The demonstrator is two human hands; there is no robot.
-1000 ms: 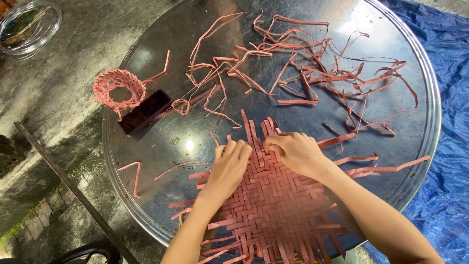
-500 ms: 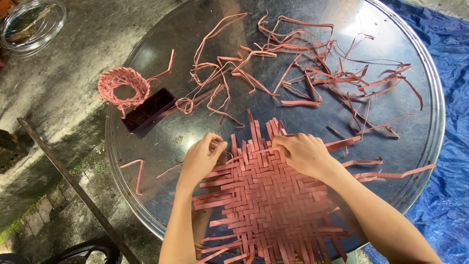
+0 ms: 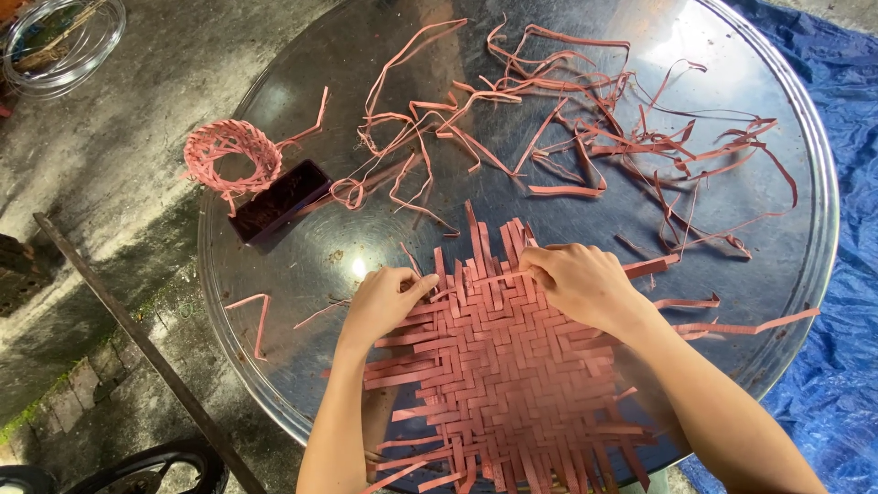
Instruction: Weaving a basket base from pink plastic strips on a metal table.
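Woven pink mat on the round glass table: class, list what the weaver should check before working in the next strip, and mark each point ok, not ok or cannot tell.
1. Left hand rests on the woven mat at its left edge: ok.
2. Right hand pinches a strip at the mat's top edge: ok.
3. Loose strips lie on the glass table beyond the mat: ok.
4. Weave looks tight, with no gaps: cannot tell under the hands.
5. Coiled strip bundle sits apart from the mat, at the table's left rim: ok.
6. Dark rectangular object lies clear of the weaving: ok.
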